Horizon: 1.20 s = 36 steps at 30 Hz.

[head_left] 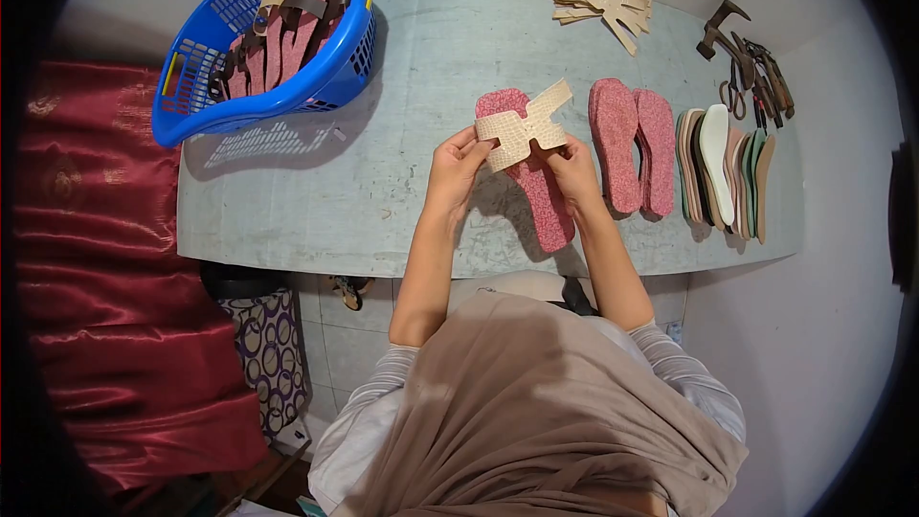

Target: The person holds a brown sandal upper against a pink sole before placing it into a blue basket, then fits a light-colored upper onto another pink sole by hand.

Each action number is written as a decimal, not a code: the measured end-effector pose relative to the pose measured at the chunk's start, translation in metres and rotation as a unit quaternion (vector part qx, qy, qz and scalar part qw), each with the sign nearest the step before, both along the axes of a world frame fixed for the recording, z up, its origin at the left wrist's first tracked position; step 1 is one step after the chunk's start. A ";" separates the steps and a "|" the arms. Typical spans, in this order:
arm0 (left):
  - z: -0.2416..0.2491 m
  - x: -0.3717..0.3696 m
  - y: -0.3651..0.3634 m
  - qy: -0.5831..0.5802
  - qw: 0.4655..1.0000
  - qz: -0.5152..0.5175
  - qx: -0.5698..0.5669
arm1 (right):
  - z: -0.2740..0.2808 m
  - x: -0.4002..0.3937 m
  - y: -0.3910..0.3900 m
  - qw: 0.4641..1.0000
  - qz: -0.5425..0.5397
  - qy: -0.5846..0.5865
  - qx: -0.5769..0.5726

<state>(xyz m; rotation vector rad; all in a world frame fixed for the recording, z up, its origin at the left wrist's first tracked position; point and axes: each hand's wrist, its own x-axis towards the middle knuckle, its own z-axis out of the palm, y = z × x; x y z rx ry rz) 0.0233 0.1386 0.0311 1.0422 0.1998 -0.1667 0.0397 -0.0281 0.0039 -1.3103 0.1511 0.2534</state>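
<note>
A cream, crocodile-textured H-shaped strap piece is held over a pink speckled sole. My left hand grips its left side between thumb and fingers. At its lower right edge, my right hand pinches the strap, with the thumb near the cut-out. The strap's upper right arm sticks up past the sole. Beneath the strap, the middle of the sole is hidden. Just to the right lie two stacks of pink soles, close beside each other.
A blue basket with strapped pink sandals stands at the upper left. Cream strap pieces lie at the back. A hammer and pliers-like tools are at the upper right, above a row of thin coloured insoles. The table's front edge is near my forearms.
</note>
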 end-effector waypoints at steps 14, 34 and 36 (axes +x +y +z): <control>-0.009 0.002 0.001 -0.063 0.996 0.035 0.049 | 0.009 -0.003 0.008 0.999 -0.009 -0.018 0.041; -0.042 -0.014 -0.029 -0.005 0.979 0.098 -0.179 | 0.031 -0.015 0.019 0.996 0.003 -0.068 -0.064; -0.041 -0.014 -0.028 -0.014 0.977 0.128 -0.170 | 0.035 -0.010 0.007 0.995 0.017 -0.061 -0.077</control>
